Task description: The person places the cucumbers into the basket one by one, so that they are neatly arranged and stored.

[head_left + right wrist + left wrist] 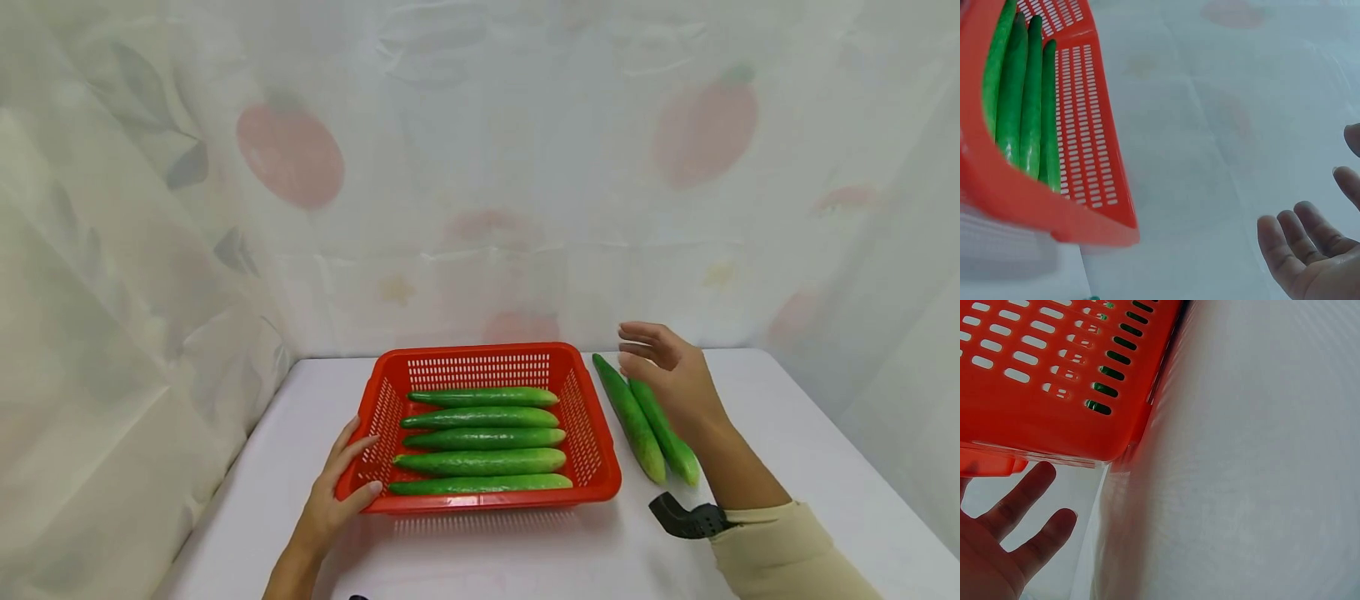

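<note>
A red slotted plastic basket [487, 502] stands on the table, with several green cucumbers [483, 438] laid side by side across it. At its left rim is my left hand [324, 510], fingers spread, thumb and one finger reaching over the edge. In the left wrist view two of its fairly straight fingers [1046, 540] show beside the basket. To the basket's right lie two more cucumbers, one nearer it [630, 417] and another [671, 446] farther right. My right hand [678, 383] hovers over their far ends, loosely bent and holding nothing, partly covering the outer cucumber.
The white table [247, 533] meets a pale printed curtain [480, 283] behind the basket. Similar sheets [135, 350] hang along both sides. A black wrist device [690, 518] sits at my right cuff.
</note>
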Demonstrator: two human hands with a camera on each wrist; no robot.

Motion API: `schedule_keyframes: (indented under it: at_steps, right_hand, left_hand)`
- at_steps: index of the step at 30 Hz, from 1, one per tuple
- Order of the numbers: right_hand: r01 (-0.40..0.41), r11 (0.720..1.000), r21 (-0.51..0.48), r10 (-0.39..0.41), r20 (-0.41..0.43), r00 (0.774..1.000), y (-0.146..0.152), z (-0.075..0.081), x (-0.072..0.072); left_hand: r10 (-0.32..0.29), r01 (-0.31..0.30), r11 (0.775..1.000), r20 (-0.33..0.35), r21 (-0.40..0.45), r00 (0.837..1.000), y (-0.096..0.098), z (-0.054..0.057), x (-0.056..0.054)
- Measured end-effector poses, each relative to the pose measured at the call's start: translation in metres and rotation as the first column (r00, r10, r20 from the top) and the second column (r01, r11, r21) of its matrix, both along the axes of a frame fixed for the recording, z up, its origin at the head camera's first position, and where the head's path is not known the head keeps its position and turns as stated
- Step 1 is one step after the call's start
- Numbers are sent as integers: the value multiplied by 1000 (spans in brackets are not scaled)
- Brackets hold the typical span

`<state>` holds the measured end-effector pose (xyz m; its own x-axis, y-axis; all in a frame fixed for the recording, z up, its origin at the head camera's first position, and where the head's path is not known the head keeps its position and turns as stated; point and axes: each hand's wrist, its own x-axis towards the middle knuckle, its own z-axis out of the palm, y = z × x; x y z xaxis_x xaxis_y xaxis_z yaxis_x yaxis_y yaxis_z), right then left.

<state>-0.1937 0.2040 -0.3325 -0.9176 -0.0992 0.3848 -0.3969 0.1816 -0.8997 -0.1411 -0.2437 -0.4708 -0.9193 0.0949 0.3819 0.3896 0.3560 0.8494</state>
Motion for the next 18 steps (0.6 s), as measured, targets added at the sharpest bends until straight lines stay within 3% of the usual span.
schedule_keyframes:
  at_steps: [9, 18]
  right_hand:
    - [144, 987, 70, -140, -59, 988, 17, -10, 15]
    - [249, 967, 49, -246, -66, 967, 30, -30, 17]
  left_hand:
    - [-4, 4, 1000, 2, 7, 1000, 0, 0, 0]
    - [-8, 8, 1000, 18, 27, 1000, 1, 2, 1]
